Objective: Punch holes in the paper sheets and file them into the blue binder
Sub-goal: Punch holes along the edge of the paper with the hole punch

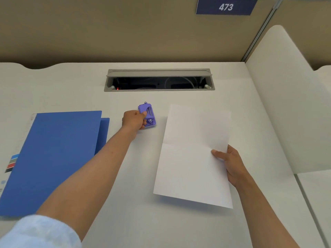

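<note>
A closed blue binder [53,158] lies flat on the left of the white desk. In the middle of the desk, a small purple hole punch [147,114] stands with my left hand [134,120] closed around its left side. My right hand [231,163] pinches the right edge of a white paper sheet [191,158], thumb on top. The sheet has a faint crease across its middle and its near end floats slightly above the desk. Sheet and punch are apart, with a small gap between them.
An open cable tray slot [159,80] is set into the desk behind the punch. A white divider panel [286,104] rises on the right. A beige partition with a "473" sign [225,7] stands at the back. A coloured label [12,163] peeks out left of the binder.
</note>
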The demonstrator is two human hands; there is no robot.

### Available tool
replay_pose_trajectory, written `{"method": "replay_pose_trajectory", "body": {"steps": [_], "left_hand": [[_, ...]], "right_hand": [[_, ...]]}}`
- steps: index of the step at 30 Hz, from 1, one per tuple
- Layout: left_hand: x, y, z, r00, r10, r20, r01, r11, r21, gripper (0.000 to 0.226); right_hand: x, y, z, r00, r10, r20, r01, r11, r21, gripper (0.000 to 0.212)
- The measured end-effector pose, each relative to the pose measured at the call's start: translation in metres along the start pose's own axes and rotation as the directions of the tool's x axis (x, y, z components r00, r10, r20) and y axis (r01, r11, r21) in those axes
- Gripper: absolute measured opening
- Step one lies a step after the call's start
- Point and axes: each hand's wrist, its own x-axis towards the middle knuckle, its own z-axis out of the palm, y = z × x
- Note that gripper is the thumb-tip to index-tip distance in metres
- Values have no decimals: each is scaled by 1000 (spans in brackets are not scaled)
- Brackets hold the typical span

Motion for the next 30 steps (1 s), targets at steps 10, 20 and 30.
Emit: {"method": "replay_pose_trajectory", "body": {"steps": [10, 20, 30], "left_hand": [[-105, -75, -47, 996, -8, 85, 5, 999, 34, 22], [-135, -118, -62, 989, -59, 134, 55, 998, 29, 22], [-131, -118, -68, 1000, -11, 24, 9, 996, 89, 28]], "right_hand": [[-15, 11, 8, 999, 11, 46, -10, 1000, -25, 31], [-36, 31, 20, 995, 43, 90, -28, 987, -159, 30], [-31, 33, 33, 995, 15, 95, 10, 966, -257, 30]]}}
